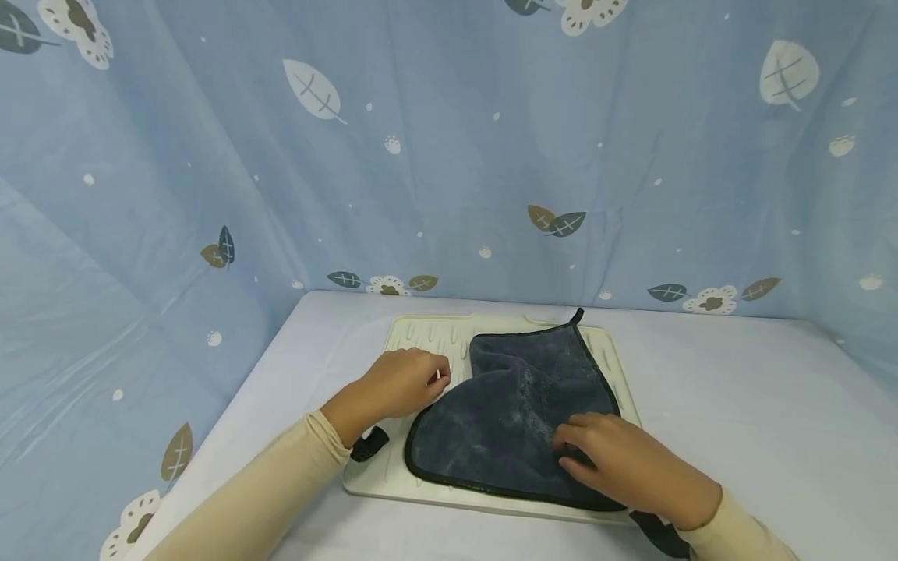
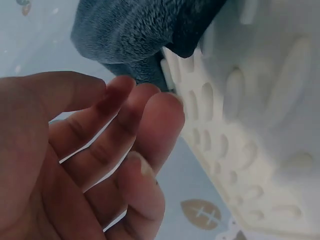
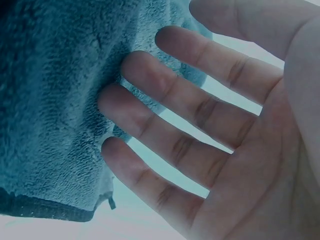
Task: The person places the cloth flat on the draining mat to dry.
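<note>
A dark blue-grey plush towel (image 1: 505,428) with black edging lies partly folded and rumpled over a cream ridged board (image 1: 414,335). Its hanging loop (image 1: 578,315) points toward the back. My left hand (image 1: 410,382) hovers beside the towel's left edge, fingers loosely bent and holding nothing; in the left wrist view the thumb and fingertips (image 2: 162,107) stand apart from the cloth. Over the towel's right part is my right hand (image 1: 610,452), its fingers (image 3: 150,77) spread and relaxed in the right wrist view. Whether those fingertips touch the pile I cannot tell.
The board rests on a table with a white cover (image 1: 737,405). A blue curtain (image 1: 449,156) with leaf and flower prints hangs behind the table and along its left side. Black straps (image 1: 369,444) show near both wrists.
</note>
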Action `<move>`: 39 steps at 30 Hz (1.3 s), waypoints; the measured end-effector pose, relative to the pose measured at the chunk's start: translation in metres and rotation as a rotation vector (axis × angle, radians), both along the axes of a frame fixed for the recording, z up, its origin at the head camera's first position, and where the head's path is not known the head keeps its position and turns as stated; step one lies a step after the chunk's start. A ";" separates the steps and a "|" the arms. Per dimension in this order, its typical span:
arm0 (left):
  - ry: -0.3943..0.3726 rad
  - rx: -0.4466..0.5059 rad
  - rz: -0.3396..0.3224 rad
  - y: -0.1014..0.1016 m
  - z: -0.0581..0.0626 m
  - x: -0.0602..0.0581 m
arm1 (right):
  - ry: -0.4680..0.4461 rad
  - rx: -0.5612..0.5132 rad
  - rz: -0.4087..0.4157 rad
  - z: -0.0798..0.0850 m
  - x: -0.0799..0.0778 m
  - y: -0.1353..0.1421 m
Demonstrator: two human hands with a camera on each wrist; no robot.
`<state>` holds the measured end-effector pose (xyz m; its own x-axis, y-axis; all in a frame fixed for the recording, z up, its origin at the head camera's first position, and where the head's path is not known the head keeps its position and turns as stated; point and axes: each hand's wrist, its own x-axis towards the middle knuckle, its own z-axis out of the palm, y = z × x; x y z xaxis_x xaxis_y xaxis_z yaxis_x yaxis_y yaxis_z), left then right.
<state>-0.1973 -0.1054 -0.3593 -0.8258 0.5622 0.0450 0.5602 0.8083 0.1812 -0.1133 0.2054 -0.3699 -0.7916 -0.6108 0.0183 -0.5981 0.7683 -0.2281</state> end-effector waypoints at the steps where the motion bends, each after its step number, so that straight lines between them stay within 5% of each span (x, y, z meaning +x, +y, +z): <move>1: -0.006 -0.001 0.007 0.002 0.000 -0.003 | 0.000 0.001 -0.005 0.000 -0.001 0.000; 15: -0.070 -0.105 0.118 0.032 -0.013 -0.049 | -0.012 0.000 -0.015 -0.004 -0.004 0.002; 25: -0.155 -0.056 0.127 0.047 -0.013 -0.050 | -0.014 0.013 -0.001 -0.004 -0.005 0.000; 39: -0.078 0.082 0.095 0.055 -0.011 -0.052 | 0.020 0.031 -0.007 -0.006 -0.004 0.003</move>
